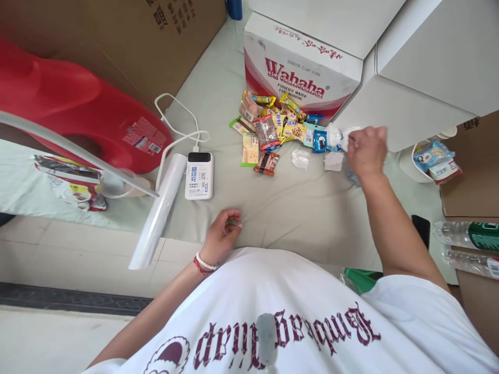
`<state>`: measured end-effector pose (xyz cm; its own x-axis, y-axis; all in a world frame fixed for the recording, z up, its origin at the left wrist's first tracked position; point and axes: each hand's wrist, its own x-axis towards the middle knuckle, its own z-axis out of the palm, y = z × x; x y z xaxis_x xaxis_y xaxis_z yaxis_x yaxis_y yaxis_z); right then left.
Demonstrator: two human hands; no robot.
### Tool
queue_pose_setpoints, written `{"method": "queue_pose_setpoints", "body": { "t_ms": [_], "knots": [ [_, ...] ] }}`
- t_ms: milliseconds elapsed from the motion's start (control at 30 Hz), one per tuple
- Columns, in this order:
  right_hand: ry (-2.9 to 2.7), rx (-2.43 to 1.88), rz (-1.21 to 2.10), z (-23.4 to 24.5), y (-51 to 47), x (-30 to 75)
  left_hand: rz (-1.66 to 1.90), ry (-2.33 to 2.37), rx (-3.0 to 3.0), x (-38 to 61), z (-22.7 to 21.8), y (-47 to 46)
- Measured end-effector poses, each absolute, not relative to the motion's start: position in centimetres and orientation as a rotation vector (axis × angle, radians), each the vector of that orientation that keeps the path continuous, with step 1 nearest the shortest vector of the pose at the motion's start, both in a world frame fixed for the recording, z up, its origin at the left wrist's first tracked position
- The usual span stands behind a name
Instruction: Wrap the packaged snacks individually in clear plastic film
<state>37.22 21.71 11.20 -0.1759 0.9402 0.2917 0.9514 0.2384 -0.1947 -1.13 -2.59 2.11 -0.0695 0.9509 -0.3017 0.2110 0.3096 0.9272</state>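
Observation:
My right hand (368, 153) is over the right end of a snack pile, its fingers closed at the edge of a whitish see-through wrapper (350, 138); motion blurs the fingertips. Close by lie a blue packet (320, 141), a clear wrapper (300, 159) and a pale square packet (334, 161). A bluish wrapper (354, 178) is partly hidden by that hand. Left of these are yellow packets (293, 131), a red-edged packet (266, 131) and a brown packet (266, 163). My left hand (224, 234) rests at the table's front edge, fingers loosely curled, holding nothing.
A Wahaha water carton (300, 78) stands behind the snacks. To the left are a white power bank (199, 176) with a cable, a white roll (158, 213) and a large red container (78, 109). On the right are a white bin (414, 165), a phone (421, 230) and plastic bottles (463, 235).

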Motion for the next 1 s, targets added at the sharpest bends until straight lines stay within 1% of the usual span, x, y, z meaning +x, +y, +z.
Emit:
{"method": "queue_pose_setpoints", "body": {
  "t_ms": [100,167,233,300,467,567,633,700,833,1000],
  "knots": [
    [-2.338,-1.61,0.333,8.2,21.0,32.6,0.86,1.527,1.201,-0.6,2.6,-2.1],
    [-2.362,-1.661,0.445,5.7,20.9,30.3,0.876,1.51,1.267,-0.5,3.1,-1.9],
    [-2.275,-1.77,0.483,3.7,20.7,29.3,0.904,1.494,1.316,-0.6,3.6,-1.8],
    [-2.068,-1.81,0.608,2.9,20.1,29.2,0.923,1.494,1.334,-0.8,4.0,-1.8],
    [-1.201,-1.593,1.35,3.7,14.5,28.6,0.963,1.415,1.319,0.9,4.4,0.2],
    [-0.877,-1.465,1.575,4.4,9.7,26.8,1.026,1.323,1.342,4.2,4.2,3.0],
    [-0.832,-1.441,1.644,4.7,7.2,25.8,1.048,1.311,1.331,6.5,3.9,4.8],
    [-0.879,-1.439,1.645,4.9,5.6,25.3,1.025,1.261,1.348,8.4,3.4,5.9],
    [-0.933,-1.45,1.496,4.7,4.4,26.1,0.984,1.16,1.268,9.7,2.3,6.4],
    [-0.836,-1.427,1.354,4.2,4.0,27.4,0.992,1.175,1.084,8.2,1.5,5.6]
  ]
}}
